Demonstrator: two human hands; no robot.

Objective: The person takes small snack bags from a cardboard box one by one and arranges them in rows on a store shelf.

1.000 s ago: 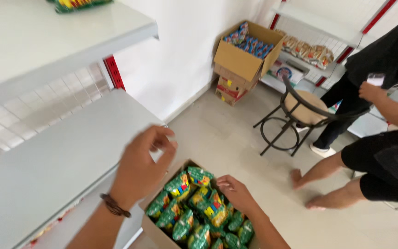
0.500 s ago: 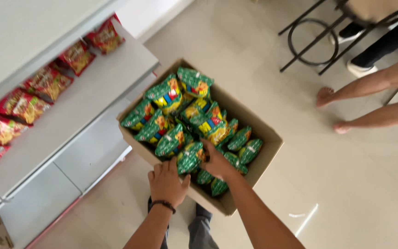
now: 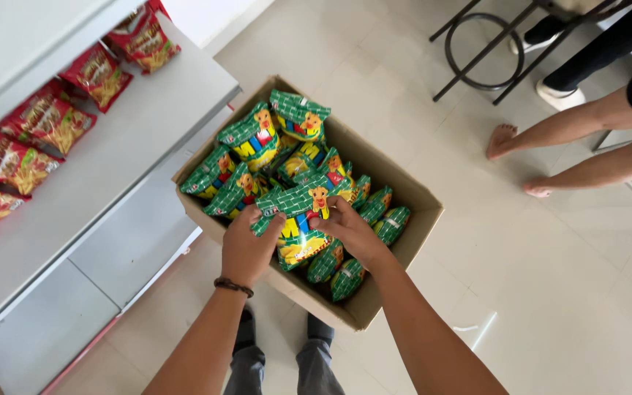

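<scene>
Packet in hand: I have a green snack packet (image 3: 298,223) held up over the open cardboard box (image 3: 411,219), just above the other packets.
Left hand: my left hand (image 3: 249,245) has its fingers curled round the packet's left edge, thumb on the front face; a dark band sits on that wrist.
Right hand: my right hand (image 3: 351,230) pinches the packet's right side near the top corner, fingers closed on the foil.
How it handles: I judge it light and puffy, a crinkly film bag with air inside. It is soft, slick on the printed face and easy to crush, so I would hold it by the sealed edges or corners, not squeeze the middle.
How many I hold: from this angle I cannot tell whether it is one packet or two pressed together.
In the box: more green packets (image 3: 257,139) lie loose and overlapping, some standing on edge; they fill most of the box.
Box position: it stands on the pale tiled floor (image 3: 550,292), its left corner close to the white shelf (image 3: 133,139).
On the shelf: red snack packets (image 3: 45,121) lie in a row along the back; the front strip is bare.
In the way: the box's raised wall and flaps between the packet and the shelf.
Nearby: a black metal stool (image 3: 477,51) and another person's bare legs (image 3: 587,143) stand well apart from the box.
</scene>
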